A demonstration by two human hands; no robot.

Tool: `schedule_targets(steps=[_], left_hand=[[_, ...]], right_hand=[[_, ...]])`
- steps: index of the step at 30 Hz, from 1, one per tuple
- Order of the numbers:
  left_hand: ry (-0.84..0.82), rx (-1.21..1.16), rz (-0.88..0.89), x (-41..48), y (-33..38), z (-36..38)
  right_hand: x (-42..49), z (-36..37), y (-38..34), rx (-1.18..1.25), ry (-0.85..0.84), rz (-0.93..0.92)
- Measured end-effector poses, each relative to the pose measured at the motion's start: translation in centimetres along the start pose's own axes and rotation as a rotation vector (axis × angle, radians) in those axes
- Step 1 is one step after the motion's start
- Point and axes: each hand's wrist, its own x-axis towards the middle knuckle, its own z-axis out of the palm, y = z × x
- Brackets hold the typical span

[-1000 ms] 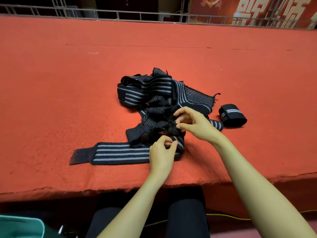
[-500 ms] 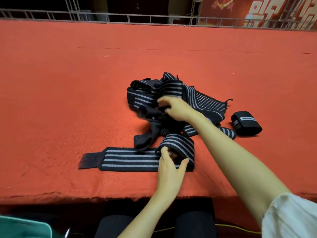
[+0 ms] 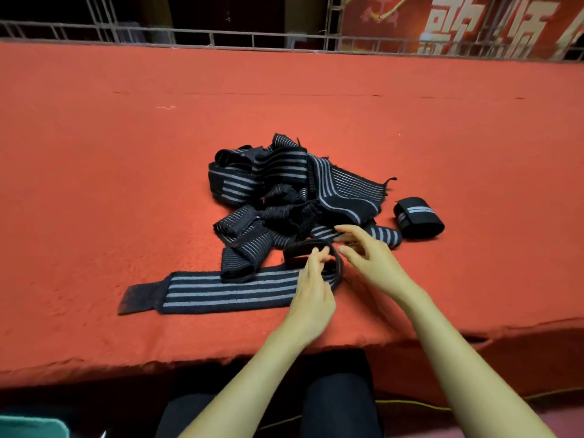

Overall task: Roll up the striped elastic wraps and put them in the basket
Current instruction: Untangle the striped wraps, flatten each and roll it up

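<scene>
Two hands of ours worked on the red bench (image 3: 126, 153). Our left hand (image 3: 311, 292) pinched the curled end of the long wrap (image 3: 227, 287). Our right hand (image 3: 373, 260) had its fingers spread open.

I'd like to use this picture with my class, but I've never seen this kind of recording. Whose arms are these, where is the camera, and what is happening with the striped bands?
There is no machine here. A person wears a camera on the head, so the single view looks forward and down along their own arms. The left hand pinches the curled end of a long striped wrap that lies flat on the red-covered table. The right hand is open beside that curl and holds nothing. Behind the hands lies a tangled pile of wraps, and to its right one rolled wrap sits apart. A teal corner shows at bottom left; I cannot tell whether it is the basket.
</scene>
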Motion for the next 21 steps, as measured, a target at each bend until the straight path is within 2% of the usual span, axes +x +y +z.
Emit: schedule_targets(steps=[3, 5, 7, 8, 11, 13, 17, 19, 21], left_hand=[[-0.165, 0.092, 0.102, 1.8, -0.3, 0.6], [-0.335, 0.177, 0.141, 2.6, 0.0, 1.3], [-0.479, 0.3, 0.172, 2.8, 0.1, 2.1], [-0.496, 0.333, 0.18, 2.6, 0.2, 2.2], [-0.39, 0.292, 0.232, 1.6, 0.1, 0.9], [-0.302, 0.26, 0.273, 0.4, -0.6, -1.4], [-0.024, 0.265, 0.233, -1.9, -3.6, -8.4], [0.128, 0.35, 0.165, -2.6, -5.2, -11.8], [0.245, 0.43, 0.073, -3.0, -6.6, -14.3]], right_hand=[[-1.3, -0.8, 1.1, 0.221, 0.234, 0.051], [-1.8, -1.3, 1.3, 0.365, 0.344, 0.114], [-2.4, -1.5, 1.7, 0.304, 0.412, 0.131], [-2.8, -1.5, 1.9, 0.212, 0.425, 0.125], [-3.5, -1.0, 3.3, -0.155, 0.382, 0.078], [-3.7, -0.7, 4.0, -0.313, 0.357, 0.109], [-4.1, 0.1, 4.7, -0.724, 0.508, 0.078], [-4.1, 1.0, 4.3, -0.753, 0.556, -0.02], [-3.9, 2.2, 3.2, -0.677, 0.547, -0.194]])
